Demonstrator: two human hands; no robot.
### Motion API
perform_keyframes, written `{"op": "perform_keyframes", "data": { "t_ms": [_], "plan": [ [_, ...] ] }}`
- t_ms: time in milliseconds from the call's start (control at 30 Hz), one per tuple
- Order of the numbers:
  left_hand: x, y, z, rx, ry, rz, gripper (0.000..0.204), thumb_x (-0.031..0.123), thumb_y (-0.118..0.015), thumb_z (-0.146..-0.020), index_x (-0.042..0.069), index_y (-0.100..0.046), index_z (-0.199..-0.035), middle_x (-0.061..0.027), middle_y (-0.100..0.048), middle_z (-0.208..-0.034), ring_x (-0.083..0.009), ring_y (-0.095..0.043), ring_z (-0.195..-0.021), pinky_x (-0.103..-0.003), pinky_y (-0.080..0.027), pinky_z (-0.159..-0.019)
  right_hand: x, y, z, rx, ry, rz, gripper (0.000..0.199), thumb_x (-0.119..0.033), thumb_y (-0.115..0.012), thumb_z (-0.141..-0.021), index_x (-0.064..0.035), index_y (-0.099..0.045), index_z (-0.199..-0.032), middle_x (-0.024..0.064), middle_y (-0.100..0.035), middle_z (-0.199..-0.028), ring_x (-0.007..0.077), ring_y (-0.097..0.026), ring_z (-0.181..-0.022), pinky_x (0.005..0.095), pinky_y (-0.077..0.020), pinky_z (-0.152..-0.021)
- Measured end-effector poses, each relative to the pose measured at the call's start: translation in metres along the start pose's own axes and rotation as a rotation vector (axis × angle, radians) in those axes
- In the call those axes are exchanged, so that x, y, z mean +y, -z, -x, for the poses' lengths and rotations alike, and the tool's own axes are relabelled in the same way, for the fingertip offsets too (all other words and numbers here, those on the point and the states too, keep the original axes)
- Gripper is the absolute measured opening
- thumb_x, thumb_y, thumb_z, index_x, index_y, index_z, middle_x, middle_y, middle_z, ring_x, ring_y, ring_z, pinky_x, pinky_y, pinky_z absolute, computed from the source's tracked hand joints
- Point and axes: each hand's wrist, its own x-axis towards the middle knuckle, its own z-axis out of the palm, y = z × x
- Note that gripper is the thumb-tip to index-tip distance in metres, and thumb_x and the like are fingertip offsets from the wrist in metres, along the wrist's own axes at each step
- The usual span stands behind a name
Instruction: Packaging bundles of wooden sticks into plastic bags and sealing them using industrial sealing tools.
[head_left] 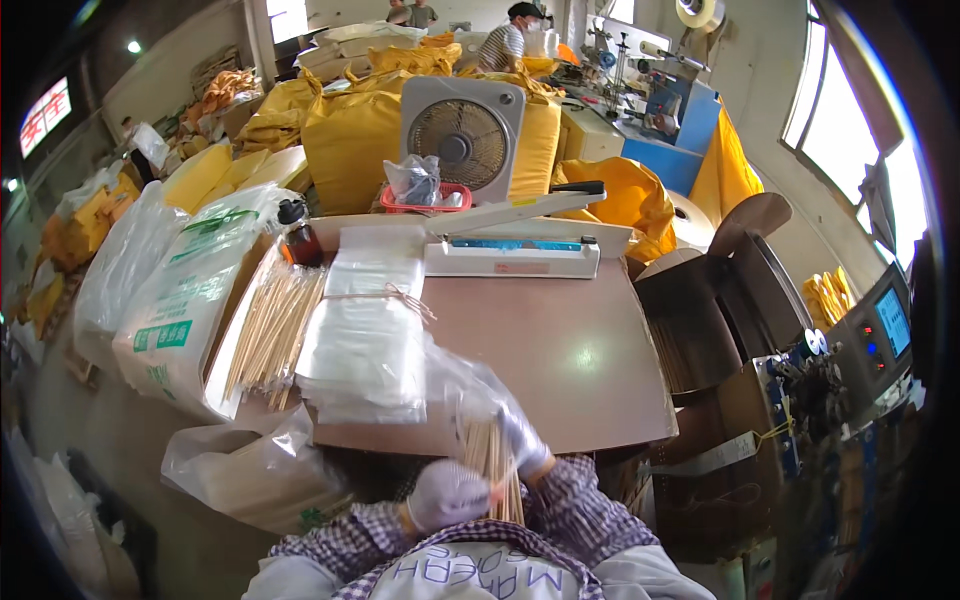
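Observation:
Close to my body, a bundle of thin wooden sticks (487, 450) stands roughly upright, just past the table's near edge. My right hand (522, 442), in a whitish glove, is wrapped round its right side. On the left, my gloved left hand (447, 496) is closed against the sticks' lower part; a small reddish thing shows at its fingertips, too blurred to name. A clear plastic bag (462, 378) spreads over the top of the bundle and my right hand; how far the sticks go into it I cannot tell. Left of it lies a tied stack of clear bags (365, 345).
Loose wooden sticks (272, 325) lie in a tray by a dark bottle (298, 235). A bag sealer (512, 258) stands at the back of the brown table (560, 370), before a red basket (455, 190) and a box fan (462, 135). Dark machinery (735, 300) flanks the right side.

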Motion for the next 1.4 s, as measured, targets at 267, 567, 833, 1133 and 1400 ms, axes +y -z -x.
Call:
{"op": "perform_keyframes", "data": {
  "t_ms": [267, 567, 833, 1133, 1400],
  "plan": [
    [-0.021, -0.024, 0.106, -0.274, 0.713, 0.853, 0.014, 0.007, -0.059, -0.079, 0.000, -0.066, -0.088, -0.0109, -0.066, -0.080, -0.0138, -0.062, -0.071, -0.025, -0.049, -0.062, 0.053, -0.016, 0.107, 0.349, -0.203, 0.251, 0.081, -0.041, -0.057, -0.077, -0.0052, -0.016, -0.136, 0.0138, -0.031, -0.133, 0.0251, -0.032, -0.122, 0.0374, -0.0278, -0.101],
    [0.003, 0.043, -0.113, 0.100, -0.004, -0.036, 0.015, 0.018, -0.065, -0.079, 0.002, -0.064, -0.079, -0.0105, -0.061, -0.066, -0.0204, -0.059, -0.056, -0.026, -0.045, -0.050, -0.021, -0.022, -0.021, 0.995, 0.556, 0.400, 0.042, -0.016, -0.058, -0.078, 0.0025, -0.047, -0.114, 0.0151, -0.052, -0.110, 0.0218, -0.049, -0.104, 0.0296, -0.0406, -0.088],
    [-0.112, -0.028, -0.022, 0.027, 0.657, 0.305, 0.022, 0.020, -0.060, -0.084, -0.001, -0.064, -0.082, -0.0003, -0.058, -0.065, -0.0065, -0.051, -0.059, -0.020, -0.041, -0.053, 0.033, 0.026, 0.015, 0.592, 0.108, 1.765, 0.042, -0.026, -0.059, -0.071, -0.0012, -0.056, -0.104, 0.0205, -0.047, -0.118, 0.0420, -0.046, -0.105, 0.0463, -0.0382, -0.088],
    [-0.097, -0.046, -0.005, 0.265, 0.505, -0.008, 0.019, 0.024, -0.063, -0.078, 0.006, -0.065, -0.084, -0.0125, -0.063, -0.078, -0.0252, -0.063, -0.070, -0.031, -0.048, -0.060, 0.021, 0.011, 0.017, 0.443, -0.010, 1.743, 0.044, -0.027, -0.061, -0.066, -0.0050, -0.055, -0.103, 0.0162, -0.045, -0.119, 0.0393, -0.045, -0.104, 0.0460, -0.0391, -0.085],
    [-0.101, -0.046, -0.005, 0.250, 0.476, -0.082, 0.018, 0.023, -0.061, -0.079, 0.006, -0.063, -0.084, -0.0125, -0.063, -0.078, -0.0277, -0.062, -0.071, -0.032, -0.049, -0.061, 0.026, 0.017, 0.018, 0.499, 0.188, 1.844, 0.040, -0.027, -0.061, -0.064, -0.0060, -0.058, -0.099, 0.0162, -0.049, -0.114, 0.0374, -0.047, -0.101, 0.0449, -0.0389, -0.085]
  ]
}}
